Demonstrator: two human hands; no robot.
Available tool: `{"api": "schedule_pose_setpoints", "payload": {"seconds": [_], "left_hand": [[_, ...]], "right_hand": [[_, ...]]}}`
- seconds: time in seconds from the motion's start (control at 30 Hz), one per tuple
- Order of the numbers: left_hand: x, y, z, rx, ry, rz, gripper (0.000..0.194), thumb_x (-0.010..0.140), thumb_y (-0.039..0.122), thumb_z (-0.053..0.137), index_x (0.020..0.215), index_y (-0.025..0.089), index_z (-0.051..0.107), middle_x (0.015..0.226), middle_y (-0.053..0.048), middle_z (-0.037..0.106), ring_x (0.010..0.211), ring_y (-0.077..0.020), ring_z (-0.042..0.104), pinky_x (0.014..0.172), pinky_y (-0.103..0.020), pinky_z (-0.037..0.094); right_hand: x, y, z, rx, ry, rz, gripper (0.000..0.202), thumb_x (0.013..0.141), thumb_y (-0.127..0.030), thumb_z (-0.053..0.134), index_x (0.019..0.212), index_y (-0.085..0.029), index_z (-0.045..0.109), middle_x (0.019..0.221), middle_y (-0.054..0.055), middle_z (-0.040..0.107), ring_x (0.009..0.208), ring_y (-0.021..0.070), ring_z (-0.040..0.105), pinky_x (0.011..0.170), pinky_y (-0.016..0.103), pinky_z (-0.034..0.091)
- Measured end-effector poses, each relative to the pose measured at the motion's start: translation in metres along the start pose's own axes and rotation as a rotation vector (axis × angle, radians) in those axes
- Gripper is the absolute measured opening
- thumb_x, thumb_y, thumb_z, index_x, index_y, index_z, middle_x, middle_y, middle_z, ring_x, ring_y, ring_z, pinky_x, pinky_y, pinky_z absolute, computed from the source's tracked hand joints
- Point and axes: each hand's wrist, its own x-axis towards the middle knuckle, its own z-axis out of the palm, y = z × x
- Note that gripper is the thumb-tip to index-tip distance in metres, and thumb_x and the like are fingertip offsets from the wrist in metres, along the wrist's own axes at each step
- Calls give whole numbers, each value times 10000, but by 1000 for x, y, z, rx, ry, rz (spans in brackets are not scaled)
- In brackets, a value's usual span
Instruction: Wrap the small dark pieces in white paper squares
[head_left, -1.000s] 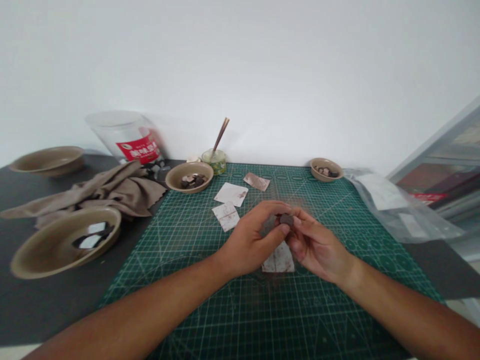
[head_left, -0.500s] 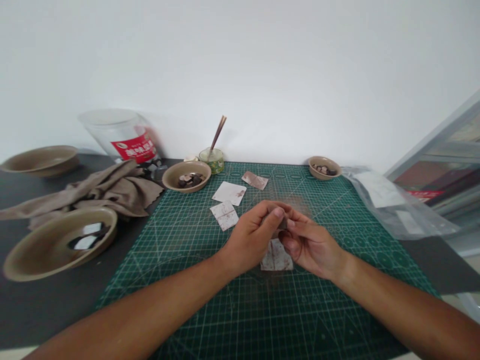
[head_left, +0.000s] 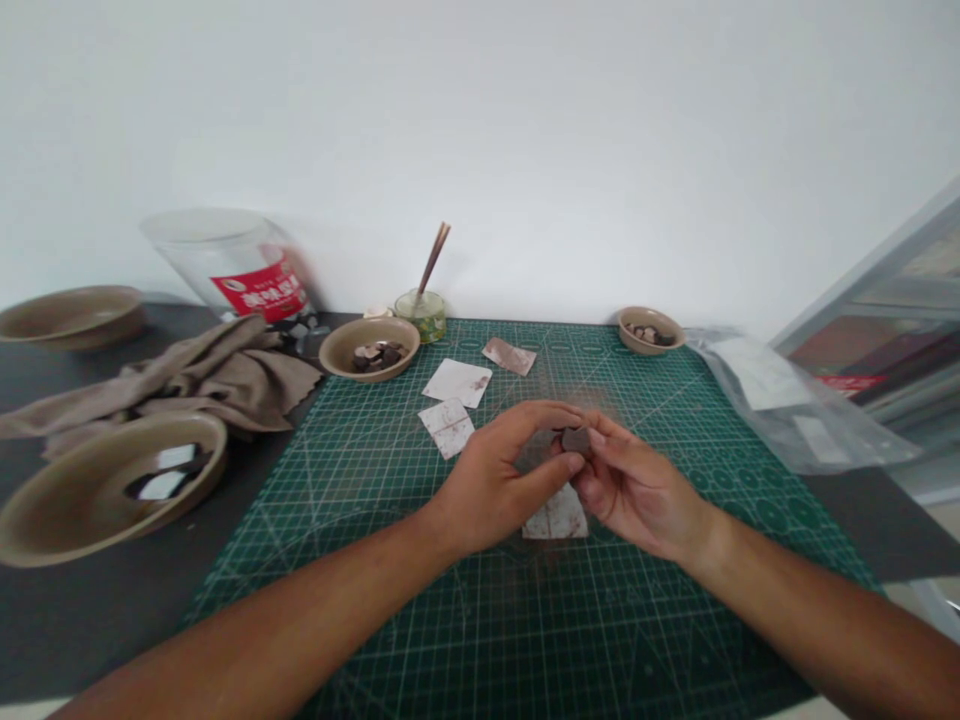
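Observation:
Just above the green cutting mat (head_left: 480, 640), both my hands meet around a small dark brown lump (head_left: 576, 441) with a notched upper edge. My right hand (head_left: 637, 485) is closed, pinching its right side between thumb and fingers. From the other side, my left hand (head_left: 499, 480) curls round it, its thumb tip against the lower edge and its fingers over the back. What the lump is made of, I cannot tell. Below the hands lies a brown-smudged white paper square (head_left: 555, 517), partly covered by them.
Several more smudged papers (head_left: 448, 425) lie left of my hands. Behind them stand a bowl of dark and pale pieces (head_left: 324, 350) and a glass with sticks (head_left: 431, 318). A smaller bowl (head_left: 626, 336) and plastic bag (head_left: 840, 440) are right; a cloth (head_left: 202, 375), large bowl (head_left: 45, 535) and jar (head_left: 187, 250) left.
My left thumb has moved down and right off the front of the lump, so more of the lump shows. The fingers have shifted around it while both hands stay over the paper.

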Motion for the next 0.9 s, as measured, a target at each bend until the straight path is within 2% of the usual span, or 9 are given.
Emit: {"api": "schedule_pose_setpoints", "payload": {"seconds": [0.13,0.27,0.37,0.47,0.67,0.9], "left_hand": [[-1,-3,0,106,13,33,287,899,197,711,1182,231,678,1200,-41,719,1118,-185,668,1036,-348,495],[-2,-5,0,193,18,83,261,883,226,742,1141,225,701,1158,-48,744,1088,-193,691,1003,-358,522],[-2,-6,0,260,32,158,234,869,204,754,1099,219,715,1140,-52,755,1069,-196,705,986,-367,531],[0,-7,0,342,55,225,220,856,198,768,1070,212,721,1118,-52,767,1048,-196,715,978,-374,526],[3,-7,0,444,53,316,189,878,223,756,1060,207,706,1068,-41,784,1018,-190,735,955,-371,516],[-1,-9,-1,449,54,300,195,895,264,743,1075,197,707,1097,-64,776,1021,-194,735,922,-355,553]], "right_hand": [[-3,1,0,-81,-3,-33,144,945,-318,679,1019,-208,623,825,-14,724,620,81,679,563,162,554],[-7,5,-1,-296,-6,-152,213,927,-392,701,984,-203,621,831,-15,689,711,100,677,638,197,547],[-9,8,0,-525,82,-250,237,888,-385,752,949,-205,610,813,-36,630,726,86,606,664,196,502],[-10,10,3,-687,162,-275,218,915,-383,718,923,-207,588,766,-46,582,699,93,553,632,208,459],[-10,8,5,-764,165,-276,195,976,-373,619,889,-214,549,745,-44,571,684,111,542,633,236,463],[-13,6,4,-862,166,-313,172,1011,-358,553,930,-211,591,780,-27,592,704,113,578,648,237,486]]}}
